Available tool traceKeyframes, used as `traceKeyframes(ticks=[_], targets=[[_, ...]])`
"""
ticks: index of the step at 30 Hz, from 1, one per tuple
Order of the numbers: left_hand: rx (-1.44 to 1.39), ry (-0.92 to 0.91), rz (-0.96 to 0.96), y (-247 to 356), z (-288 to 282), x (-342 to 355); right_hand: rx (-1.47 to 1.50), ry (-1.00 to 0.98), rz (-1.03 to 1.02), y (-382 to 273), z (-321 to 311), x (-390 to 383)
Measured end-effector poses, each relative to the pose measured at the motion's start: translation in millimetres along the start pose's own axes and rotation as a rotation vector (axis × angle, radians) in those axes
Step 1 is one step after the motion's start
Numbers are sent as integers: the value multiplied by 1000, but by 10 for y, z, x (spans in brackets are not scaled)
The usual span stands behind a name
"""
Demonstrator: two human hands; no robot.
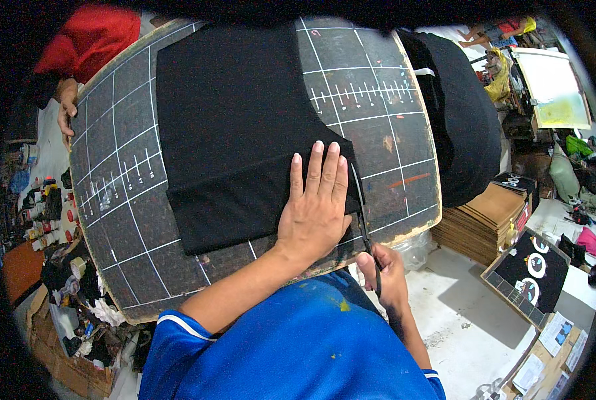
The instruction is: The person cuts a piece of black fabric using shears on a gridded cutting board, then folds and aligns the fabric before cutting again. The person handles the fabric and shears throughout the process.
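Observation:
Black fabric (234,113) lies flat on a dark board (404,147) ruled with a white grid and scale marks. Pressed palm down on the fabric's near right part is my left hand (314,213), fingers stretched out. My right hand (388,273) is closed round the handles of a pair of scissors (366,233) at the board's near edge. The blades point away from me along the right edge of the fabric, close beside my left fingers. Whether the blades are apart or together is hard to make out.
Another person's hand (67,110), below a red sleeve (98,37), rests at the board's left edge. More black cloth (474,127) hangs beyond the right edge. A stack of brown sheets (484,220) and a tilted printed panel (534,273) stand at right; clutter fills the left.

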State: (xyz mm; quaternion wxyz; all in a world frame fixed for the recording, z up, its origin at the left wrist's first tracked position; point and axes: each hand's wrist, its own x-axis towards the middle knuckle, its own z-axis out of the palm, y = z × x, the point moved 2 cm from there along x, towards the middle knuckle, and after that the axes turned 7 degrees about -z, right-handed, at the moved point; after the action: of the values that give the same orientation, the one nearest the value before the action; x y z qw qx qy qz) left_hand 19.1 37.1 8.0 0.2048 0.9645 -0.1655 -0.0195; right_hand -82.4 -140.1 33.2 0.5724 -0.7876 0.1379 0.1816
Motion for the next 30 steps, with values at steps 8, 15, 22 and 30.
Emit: traceKeyframes(ticks=[8,15,22,30], targets=[[29,4,6,-2,-4,7,13,46,103,-38,47,-25],[-39,-6,-4,-14,16,1,-14,23,99,-59,36,-27],[-52,-5,-7,-15,22,-2,-54,-29,91,-126,-35,12],[-55,-4,-3,-25,22,0,-30,-7,62,-216,-18,91]])
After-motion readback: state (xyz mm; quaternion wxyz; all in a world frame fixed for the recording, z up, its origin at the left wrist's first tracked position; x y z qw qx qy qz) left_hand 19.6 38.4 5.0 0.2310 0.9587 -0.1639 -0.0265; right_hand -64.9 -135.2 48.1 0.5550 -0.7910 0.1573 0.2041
